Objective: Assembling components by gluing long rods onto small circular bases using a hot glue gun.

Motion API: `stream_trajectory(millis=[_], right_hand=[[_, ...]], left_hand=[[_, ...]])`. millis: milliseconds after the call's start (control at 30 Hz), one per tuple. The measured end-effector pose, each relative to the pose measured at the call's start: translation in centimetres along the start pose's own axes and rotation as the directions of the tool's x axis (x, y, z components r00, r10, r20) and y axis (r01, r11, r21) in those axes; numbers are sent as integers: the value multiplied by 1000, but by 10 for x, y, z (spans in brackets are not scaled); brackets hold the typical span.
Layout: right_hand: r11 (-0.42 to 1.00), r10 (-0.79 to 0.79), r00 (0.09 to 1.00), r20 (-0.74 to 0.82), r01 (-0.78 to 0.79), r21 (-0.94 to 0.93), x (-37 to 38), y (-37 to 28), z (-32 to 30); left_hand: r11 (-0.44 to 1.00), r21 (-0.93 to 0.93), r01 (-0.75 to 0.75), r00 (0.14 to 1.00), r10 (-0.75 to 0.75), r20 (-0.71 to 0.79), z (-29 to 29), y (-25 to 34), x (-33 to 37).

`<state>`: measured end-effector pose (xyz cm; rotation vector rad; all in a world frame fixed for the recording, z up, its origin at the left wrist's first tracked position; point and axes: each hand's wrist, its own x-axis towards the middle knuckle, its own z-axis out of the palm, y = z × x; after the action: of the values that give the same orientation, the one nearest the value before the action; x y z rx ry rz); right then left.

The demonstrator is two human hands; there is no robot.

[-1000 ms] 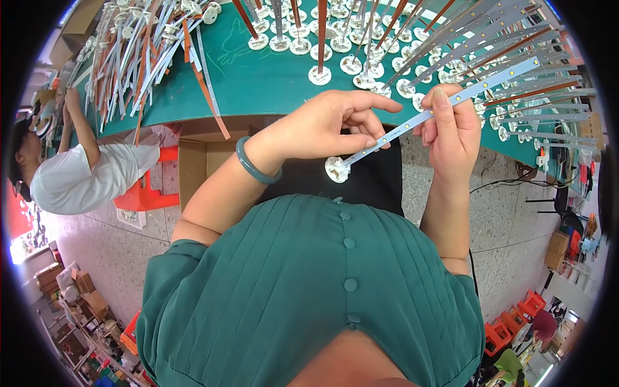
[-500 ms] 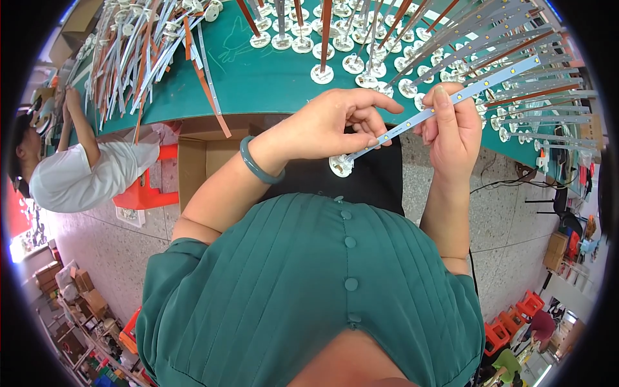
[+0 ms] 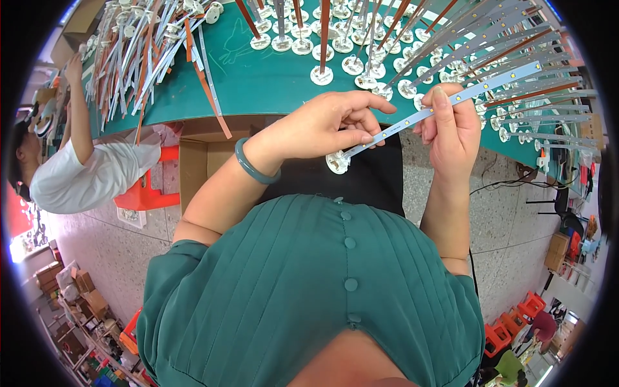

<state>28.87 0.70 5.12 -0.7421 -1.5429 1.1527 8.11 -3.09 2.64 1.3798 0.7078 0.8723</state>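
In front of my chest a pale LED strip (image 3: 405, 124) slants up to the right, yellow chips along its face. A round white end piece (image 3: 337, 162) hangs at its lower end. My right hand (image 3: 454, 128) is closed on the strip around its middle, thumb on the face. My left hand (image 3: 335, 122), with a grey-green bangle on its wrist, holds the strip close to the white end piece. Its thumb lies on the strip, the index finger reaches out, and the other fingers curl partly out of sight behind it.
On the green table (image 3: 271, 80) many similar strips stand on round white bases (image 3: 322, 75). A heap of loose strips (image 3: 138, 58) covers its left part. Below the edge is a cardboard box (image 3: 193, 155). A co-worker in a white shirt (image 3: 90, 177) sits left by a red stool (image 3: 151, 193).
My left hand and the strip's lower end have shifted slightly left and up. My right hand keeps its hold. The co-worker's arm has risen towards the heap.
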Motion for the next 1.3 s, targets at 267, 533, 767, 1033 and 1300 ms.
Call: stream_trajectory(millis=[267,533,767,1033,1300], right_hand=[[1000,-11,1000,0,11,-1,-2,-2,0],[1000,-7,1000,-7,7,2,-4,-2,-2],[1000,-12,1000,-23,13,13,-4,-2,-2],[1000,-10,1000,-4,10,20,-4,-1,-2],[1000,-13,1000,-18,13,-11,-5,-2,-1]], left_hand=[[997,74,2,999,1,-35,7,6,1],[996,83,5,999,-1,-46,11,3,1],[1000,19,5,999,-4,-52,11,4,1],[998,57,11,997,-7,-74,15,4,3],[999,50,14,998,-11,-57,14,4,1]])
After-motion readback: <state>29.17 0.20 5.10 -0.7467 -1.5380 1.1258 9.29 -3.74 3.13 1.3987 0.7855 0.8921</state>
